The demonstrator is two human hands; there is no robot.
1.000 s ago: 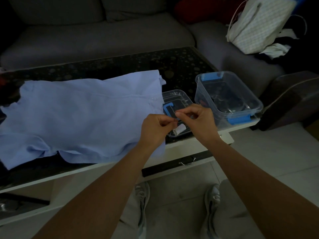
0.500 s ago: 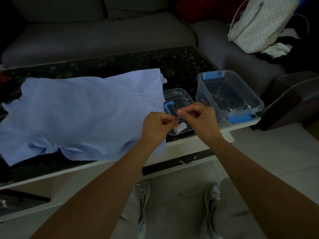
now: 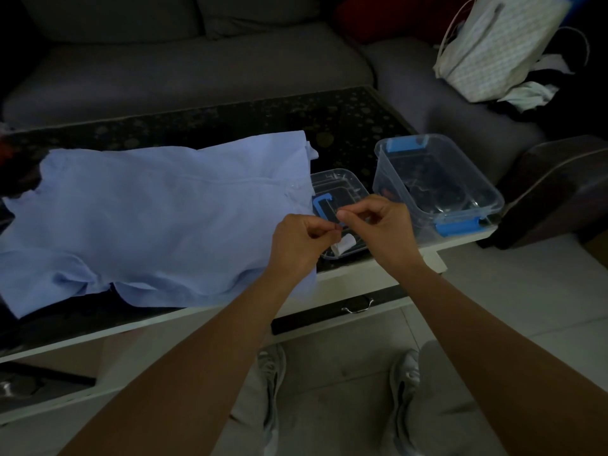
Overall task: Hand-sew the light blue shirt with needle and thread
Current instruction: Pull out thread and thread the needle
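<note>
A light blue cotton shirt (image 3: 158, 218) lies spread flat on the dark, spotted glass tabletop (image 3: 230, 123), reaching its near edge. The left hand (image 3: 297, 238) hovers over the shirt's near right corner. The right hand (image 3: 381, 225) is just beside it, above a clear plastic lid (image 3: 342, 182) that carries a small white thread spool (image 3: 343, 244). Both hands have curled fingers, with thumb and forefinger pinched together and the tips nearly meeting. I cannot tell what they pinch.

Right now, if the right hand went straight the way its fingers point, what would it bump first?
Most likely the left hand: the right hand aims its pinched fingertips at it across a small gap, though depth is unclear.
</note>
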